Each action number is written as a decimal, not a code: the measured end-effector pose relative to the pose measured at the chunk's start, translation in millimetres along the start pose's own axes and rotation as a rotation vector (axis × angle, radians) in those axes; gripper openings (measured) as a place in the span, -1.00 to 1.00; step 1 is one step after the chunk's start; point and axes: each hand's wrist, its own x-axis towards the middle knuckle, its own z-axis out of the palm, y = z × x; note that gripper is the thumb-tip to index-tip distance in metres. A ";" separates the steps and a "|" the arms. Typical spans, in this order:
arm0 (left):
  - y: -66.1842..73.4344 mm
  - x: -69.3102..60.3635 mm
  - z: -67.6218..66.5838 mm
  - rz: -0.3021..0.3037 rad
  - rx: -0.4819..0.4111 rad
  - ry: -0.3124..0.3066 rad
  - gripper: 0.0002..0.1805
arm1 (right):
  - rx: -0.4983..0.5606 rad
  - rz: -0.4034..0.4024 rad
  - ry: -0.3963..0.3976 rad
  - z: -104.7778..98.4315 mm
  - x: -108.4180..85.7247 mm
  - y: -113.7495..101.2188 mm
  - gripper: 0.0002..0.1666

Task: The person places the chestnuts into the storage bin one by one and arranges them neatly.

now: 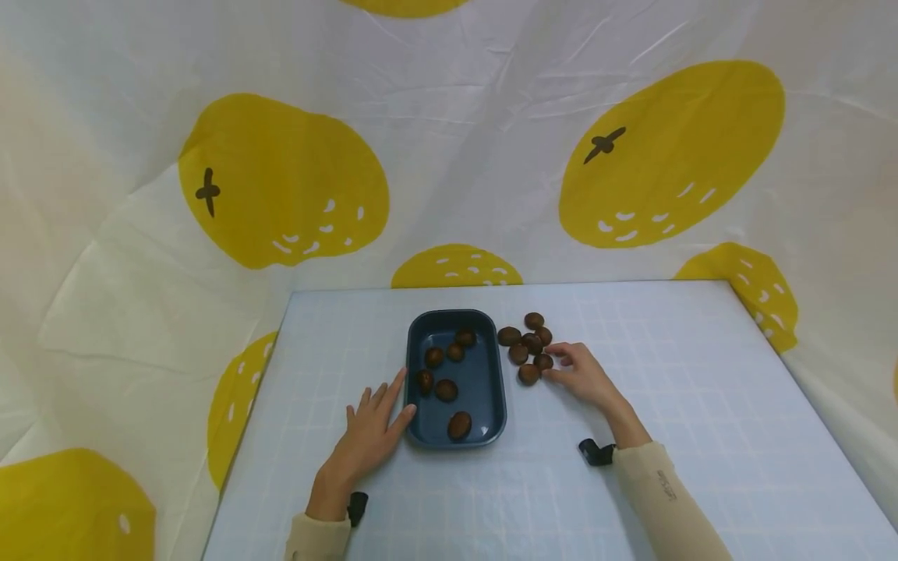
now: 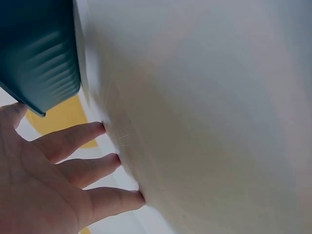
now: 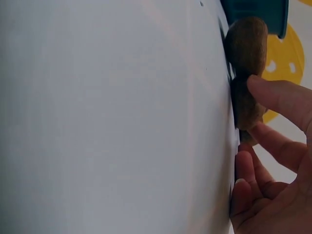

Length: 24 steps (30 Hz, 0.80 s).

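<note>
A dark blue tray (image 1: 496, 405) holds several brown rounded pieces, one of them a piece (image 1: 459, 425) near its front end. Against the tray's left side rests my left hand (image 1: 368, 436), fingers spread; in the left wrist view the thumb of that hand (image 2: 53, 180) touches the rim of the tray (image 2: 53, 63) and three fingertips rest on the table. Right of the tray lies a loose cluster of brown pieces. My right hand (image 1: 582, 378) has thumb and forefinger around a piece (image 1: 543, 361) at the cluster's right edge; the right wrist view shows the hand (image 3: 278, 161) pinching that piece (image 3: 246, 105).
Another brown piece (image 3: 247, 44) lies between the pinched one and the tray (image 3: 261, 12) in the right wrist view. The table (image 1: 631, 327) has a pale checked cover. Behind it and at the sides hangs a white cloth (image 1: 477, 156) with yellow fruit shapes.
</note>
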 end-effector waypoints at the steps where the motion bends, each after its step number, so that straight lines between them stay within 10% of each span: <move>1: 0.4 0.1 -0.7 -0.001 -0.003 0.003 -0.25 | -0.004 -0.003 0.001 0.1 0.7 -0.1 -0.46; 24: 0.0 0.8 1.1 -0.016 0.000 0.005 -0.25 | 0.009 -0.009 0.028 5.2 1.6 2.7 -0.58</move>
